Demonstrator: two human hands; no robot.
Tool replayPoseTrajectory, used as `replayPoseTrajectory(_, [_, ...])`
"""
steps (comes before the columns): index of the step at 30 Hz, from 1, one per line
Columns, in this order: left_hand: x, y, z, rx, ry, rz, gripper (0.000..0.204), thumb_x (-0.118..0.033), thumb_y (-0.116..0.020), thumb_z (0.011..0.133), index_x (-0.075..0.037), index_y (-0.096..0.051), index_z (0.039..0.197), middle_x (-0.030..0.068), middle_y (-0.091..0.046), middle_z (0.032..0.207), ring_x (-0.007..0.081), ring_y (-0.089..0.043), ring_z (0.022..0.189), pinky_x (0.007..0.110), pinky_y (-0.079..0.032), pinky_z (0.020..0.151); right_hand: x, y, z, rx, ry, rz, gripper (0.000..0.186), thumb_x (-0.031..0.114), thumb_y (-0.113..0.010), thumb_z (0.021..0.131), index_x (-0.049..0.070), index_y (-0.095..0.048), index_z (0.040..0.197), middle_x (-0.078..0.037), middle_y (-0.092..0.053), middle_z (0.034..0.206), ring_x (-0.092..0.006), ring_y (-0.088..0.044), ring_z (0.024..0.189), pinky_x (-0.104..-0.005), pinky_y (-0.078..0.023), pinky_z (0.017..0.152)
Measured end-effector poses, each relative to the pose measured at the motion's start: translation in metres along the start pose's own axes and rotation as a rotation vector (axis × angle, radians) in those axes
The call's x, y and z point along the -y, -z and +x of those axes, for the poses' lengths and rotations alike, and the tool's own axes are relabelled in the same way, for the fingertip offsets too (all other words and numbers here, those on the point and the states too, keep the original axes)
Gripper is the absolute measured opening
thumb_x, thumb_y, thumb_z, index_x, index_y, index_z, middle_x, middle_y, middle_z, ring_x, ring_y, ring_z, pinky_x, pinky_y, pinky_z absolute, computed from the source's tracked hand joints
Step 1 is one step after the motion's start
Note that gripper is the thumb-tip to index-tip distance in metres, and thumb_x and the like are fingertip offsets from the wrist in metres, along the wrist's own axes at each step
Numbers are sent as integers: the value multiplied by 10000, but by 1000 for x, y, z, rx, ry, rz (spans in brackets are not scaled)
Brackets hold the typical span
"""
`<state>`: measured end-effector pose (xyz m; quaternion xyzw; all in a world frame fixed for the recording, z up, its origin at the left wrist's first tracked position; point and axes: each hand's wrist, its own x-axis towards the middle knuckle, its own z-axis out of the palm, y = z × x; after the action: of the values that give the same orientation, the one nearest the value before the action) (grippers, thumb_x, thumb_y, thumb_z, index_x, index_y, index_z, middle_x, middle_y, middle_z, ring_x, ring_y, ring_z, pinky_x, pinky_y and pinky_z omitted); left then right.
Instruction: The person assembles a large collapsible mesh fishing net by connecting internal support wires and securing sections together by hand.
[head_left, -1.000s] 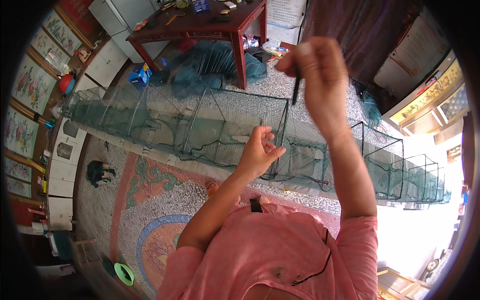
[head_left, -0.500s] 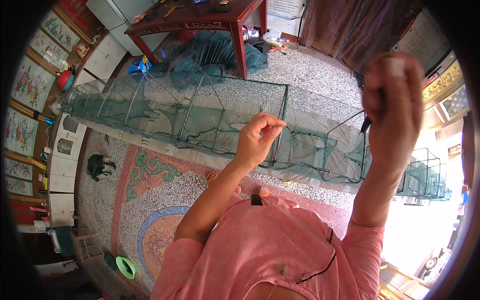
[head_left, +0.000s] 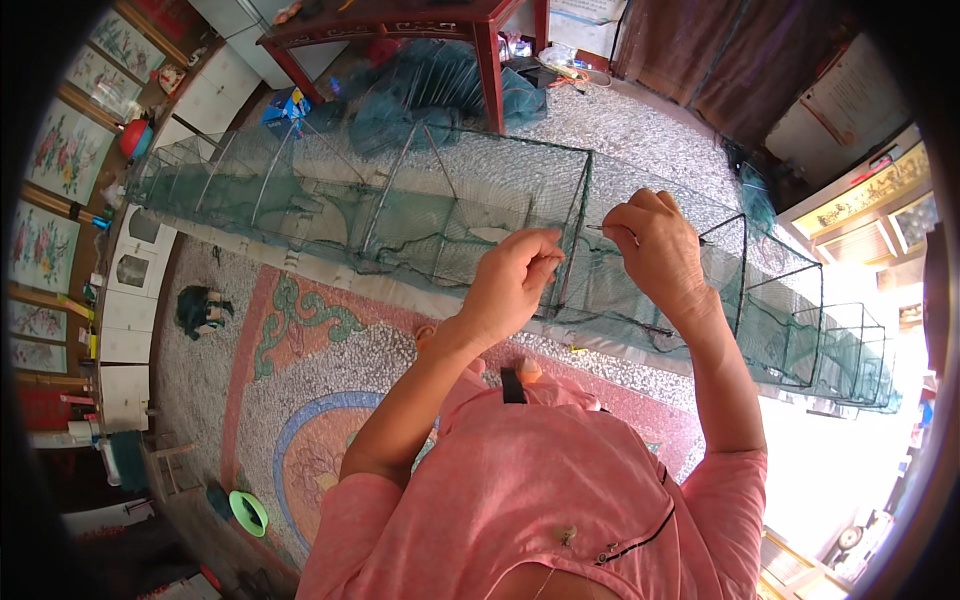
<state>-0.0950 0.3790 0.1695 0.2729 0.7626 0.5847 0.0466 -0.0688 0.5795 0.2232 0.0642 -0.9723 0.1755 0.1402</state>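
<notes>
A long green mesh net trap (head_left: 440, 235) on dark rectangular frames stretches across in front of me. My left hand (head_left: 508, 285) is pinched closed beside one upright frame (head_left: 580, 210); what its fingertips hold is too small to make out. Just right of that frame, my right hand (head_left: 658, 250) is closed around a thin dark pointed tool (head_left: 595, 228), mostly hidden by the fingers. Its slim end points toward the frame and my left hand. The two hands are a short way apart, over the netting.
A red wooden table (head_left: 400, 28) stands at the far side, with a heap of folded green netting (head_left: 425, 90) beneath it. White cabinets (head_left: 130, 310) line the left wall. A green basin (head_left: 248, 513) and a dark bundle (head_left: 203, 312) lie on the patterned floor (head_left: 330, 370).
My right hand has come down and left from a raised spot at the right, to near the frame and my left hand. The left hand stays pinched and has barely moved.
</notes>
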Motion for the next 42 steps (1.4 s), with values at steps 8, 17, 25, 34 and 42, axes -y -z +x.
replayPoseTrajectory(8, [4, 2, 11, 110, 248, -270, 156, 31, -564, 878, 29, -576, 1034, 55, -623, 1009, 91, -587, 707, 222, -487, 651, 11, -35, 7, -121, -128, 333, 178, 116, -652, 785, 55, -602, 944, -126, -553, 914, -331, -542, 884, -414, -459, 766])
replayPoseTrajectory(17, [14, 3, 11, 173, 301, -190, 212, 21, -563, 868, 21, -551, 1080, 62, -636, 938, 126, -604, 730, 257, -491, 663, 39, -42, 28, -53, 66, -29, 101, 191, -658, 738, 94, -638, 760, -60, -566, 867, -276, -546, 855, -386, -454, 739])
replayPoseTrajectory(25, [-1, -8, 11, -125, -74, 27, 368, -70, -629, 853, -36, -480, 1188, 126, -578, 1035, 121, -568, 678, 278, -477, 642, 92, -2, 52, -235, 148, 963, 108, 142, -577, 926, 42, -541, 943, -35, -614, 861, -153, -592, 825, -286, -476, 717])
replayPoseTrajectory(34, [-6, -16, 24, 80, -141, -214, 390, -49, -591, 890, -102, -548, 1273, -35, -607, 1023, 40, -373, 615, 159, -364, 603, 64, 111, 23, -738, 464, 1126, 193, 196, -395, 1014, 21, -466, 975, -50, -458, 762, -124, -392, 584, -251, -340, 519])
replayPoseTrajectory(42, [-7, 6, 9, -29, -93, -111, 72, -3, -562, 898, -43, -614, 930, -5, -592, 922, 49, -474, 706, 188, -385, 618, 38, 72, 12, -388, 78, 529, 71, 84, -562, 922, 41, -549, 978, -90, -595, 757, -158, -584, 697, -273, -461, 614])
